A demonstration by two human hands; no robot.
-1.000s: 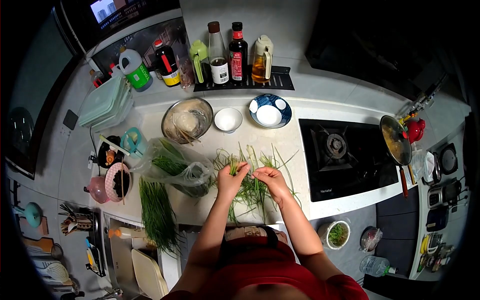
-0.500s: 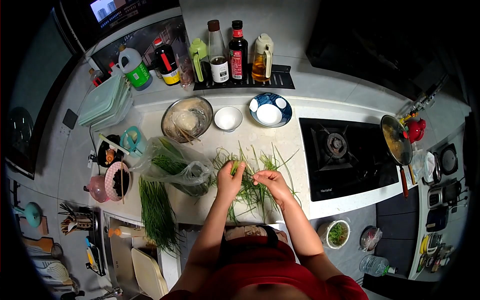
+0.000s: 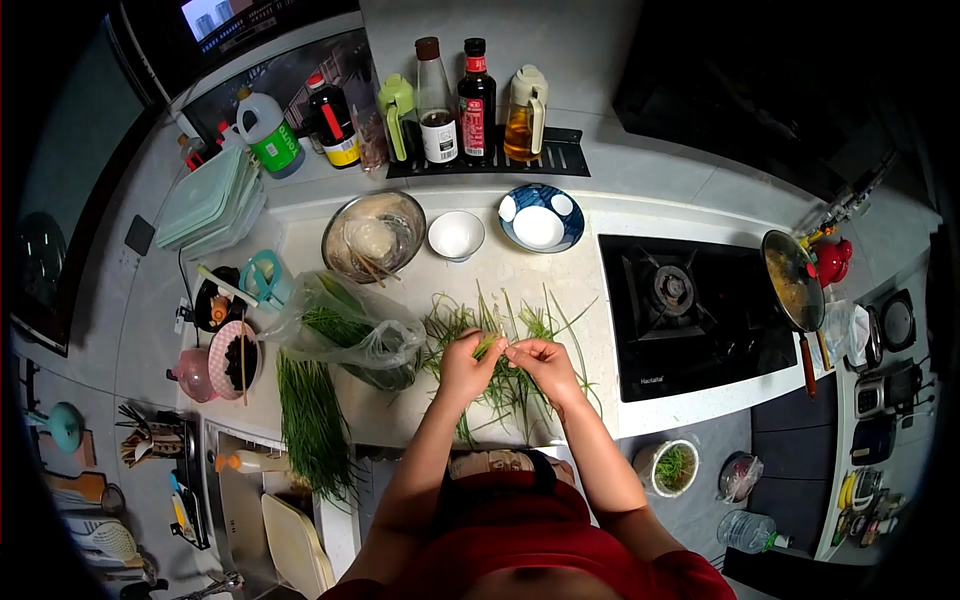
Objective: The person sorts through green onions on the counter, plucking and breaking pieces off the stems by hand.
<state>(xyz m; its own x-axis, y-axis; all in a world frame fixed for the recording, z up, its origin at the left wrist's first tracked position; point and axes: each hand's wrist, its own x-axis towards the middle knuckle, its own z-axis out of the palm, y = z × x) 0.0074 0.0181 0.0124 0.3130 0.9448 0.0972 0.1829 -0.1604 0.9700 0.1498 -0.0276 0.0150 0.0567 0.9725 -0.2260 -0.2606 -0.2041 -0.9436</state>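
Over a loose spread of chives (image 3: pixel 515 405) on the counter, my left hand (image 3: pixel 466 368) is closed around a few chive stems whose pale ends stick out between thumb and fingers. My right hand (image 3: pixel 543 370) pinches at those ends, its fingertips nearly touching the left thumb. Left of my hands lies a clear plastic bag (image 3: pixel 395 335) with more green chives inside. A thick bundle of long chives (image 3: pixel 315 425) hangs over the counter edge beside the bag.
Behind the chives stand a metal bowl (image 3: pixel 345 255) with dough and chopsticks, a small white bowl (image 3: pixel 456 236) and a blue patterned bowl (image 3: pixel 541 218). A gas stove (image 3: pixel 700 350) is at right. Below it on the floor sits a bin (image 3: pixel 655 468) with green scraps.
My left hand has shifted slightly right and down, closing the gap to my right hand. The right hand stays almost in place, and its fingertips now meet the stem ends.
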